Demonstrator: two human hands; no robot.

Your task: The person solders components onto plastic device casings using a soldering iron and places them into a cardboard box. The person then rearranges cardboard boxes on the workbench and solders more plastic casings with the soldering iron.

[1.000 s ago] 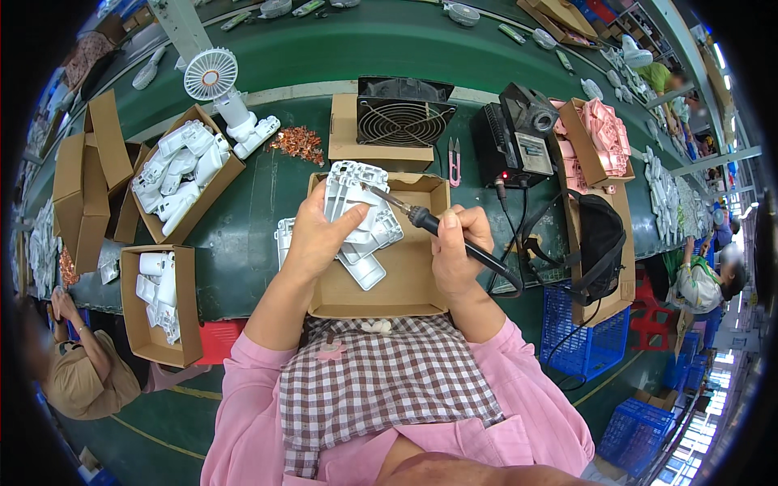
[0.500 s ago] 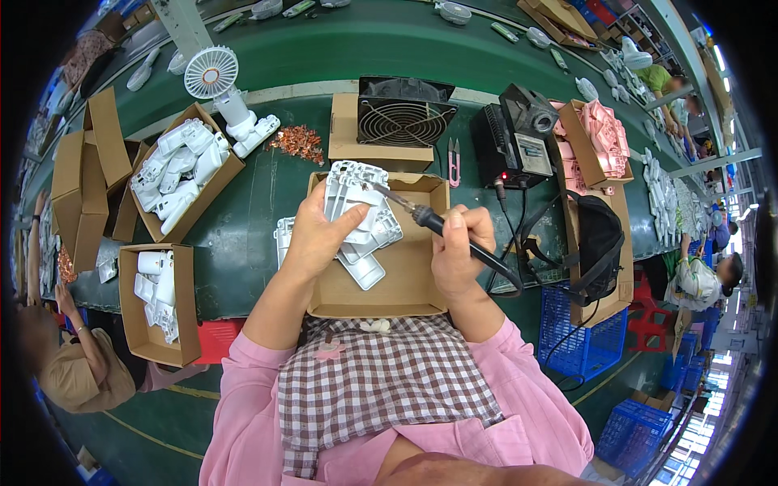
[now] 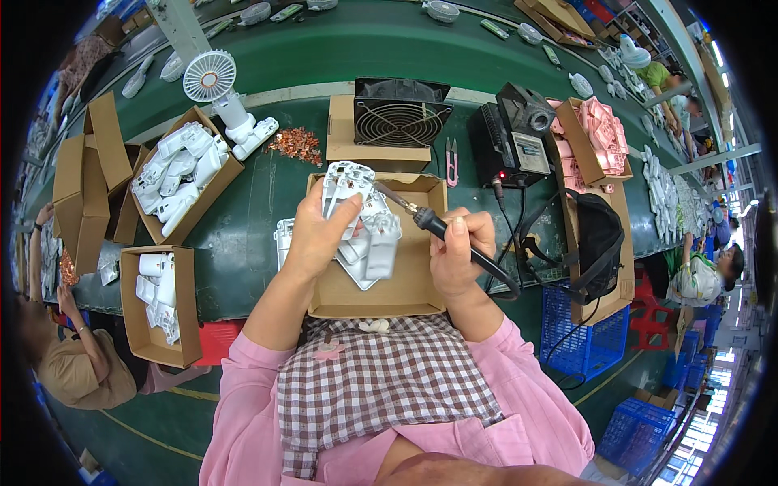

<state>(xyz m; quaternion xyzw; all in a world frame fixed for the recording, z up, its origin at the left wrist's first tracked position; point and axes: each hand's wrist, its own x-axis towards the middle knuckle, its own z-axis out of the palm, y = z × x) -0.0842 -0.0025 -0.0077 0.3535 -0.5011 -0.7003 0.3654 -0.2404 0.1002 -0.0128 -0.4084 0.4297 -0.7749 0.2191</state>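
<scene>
Green workbench (image 3: 225,275): white plastic housing (image 3: 340,183) is pinched in left hand (image 3: 314,236) over open carton (image 3: 412,279); soldering iron (image 3: 432,223) gripped in right hand (image 3: 460,253), pointed at housing.

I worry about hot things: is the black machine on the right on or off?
On, it seems: the black machine has a red light glowing low on its front.

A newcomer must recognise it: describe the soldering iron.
Find the open cardboard box just beyond the checked apron. Above its right side, the right hand holds the soldering iron. A black handle and slim metal tip set it apart from the white plastic parts.
</scene>
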